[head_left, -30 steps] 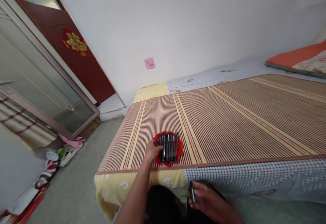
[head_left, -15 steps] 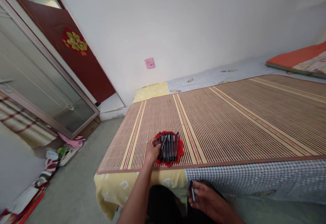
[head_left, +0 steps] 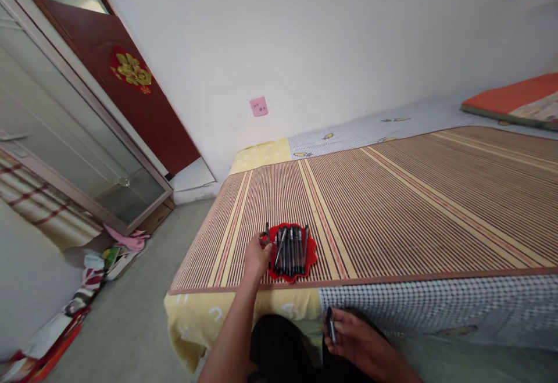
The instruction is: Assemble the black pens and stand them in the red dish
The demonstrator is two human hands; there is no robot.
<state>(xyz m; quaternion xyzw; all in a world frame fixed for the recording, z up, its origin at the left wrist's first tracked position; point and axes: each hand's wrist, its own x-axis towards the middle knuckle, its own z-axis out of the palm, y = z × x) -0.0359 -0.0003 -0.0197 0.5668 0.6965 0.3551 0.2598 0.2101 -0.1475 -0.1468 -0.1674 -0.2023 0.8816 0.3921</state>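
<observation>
A red scalloped dish (head_left: pixel 310 260) lies near the front edge of a striped bamboo mat (head_left: pixel 392 208) on a bed. Several black pens (head_left: pixel 293 249) lie side by side in it. My left hand (head_left: pixel 256 257) reaches to the dish's left rim, its fingers pinched on one black pen (head_left: pixel 267 235) that stands up at the dish's left edge. My right hand (head_left: pixel 355 341) rests low in front of the bed, over my lap, its fingers curled round another black pen (head_left: pixel 332 325).
The bed has a yellow sheet (head_left: pixel 196 319) and a dotted cover (head_left: pixel 436 304) hanging over its front. A glass sliding door (head_left: pixel 65 139) and a dark red door (head_left: pixel 131 86) stand at the left. Clutter (head_left: pixel 104 261) lies on the floor. A pink note (head_left: pixel 258 106) sticks on the wall.
My left hand has picked one pen out of the row and lifted it toward the dish's left edge. The right hand has stayed in place with its pen.
</observation>
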